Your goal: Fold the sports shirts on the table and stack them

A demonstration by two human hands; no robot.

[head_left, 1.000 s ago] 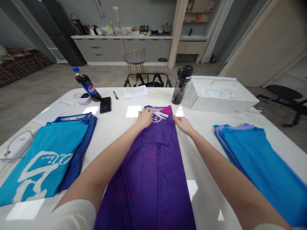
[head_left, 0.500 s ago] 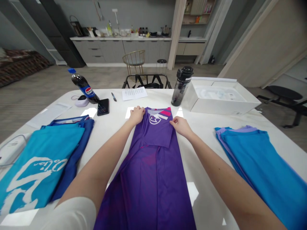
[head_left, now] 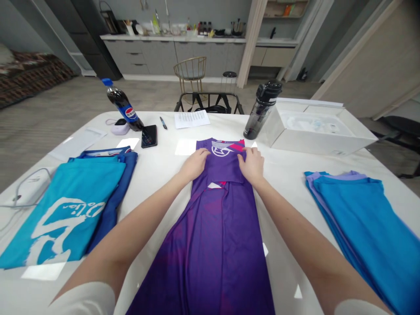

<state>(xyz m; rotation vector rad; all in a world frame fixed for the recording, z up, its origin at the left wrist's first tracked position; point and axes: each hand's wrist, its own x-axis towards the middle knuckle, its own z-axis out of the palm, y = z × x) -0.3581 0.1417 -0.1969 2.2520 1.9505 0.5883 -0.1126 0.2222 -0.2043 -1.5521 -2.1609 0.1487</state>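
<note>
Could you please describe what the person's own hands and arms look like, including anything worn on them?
The left hand and right hand are bare, with no gloves, rings or watch visible. The left sleeve and right sleeve are plain white and short, leaving the forearms uncovered.

A home-like room with an open kitchen area is shown — grey cabinets (head_left: 157, 57) are set along the back wall, topped by a pale counter (head_left: 177, 38) crowded with bottles and utensils. A tall dark refrigerator-like unit (head_left: 92, 41) is seen beside them, and a patterned cover (head_left: 33, 76) is spread at the far left — a wire-backed chair (head_left: 190, 70) is placed on the wood-look floor (head_left: 151, 94).
</note>
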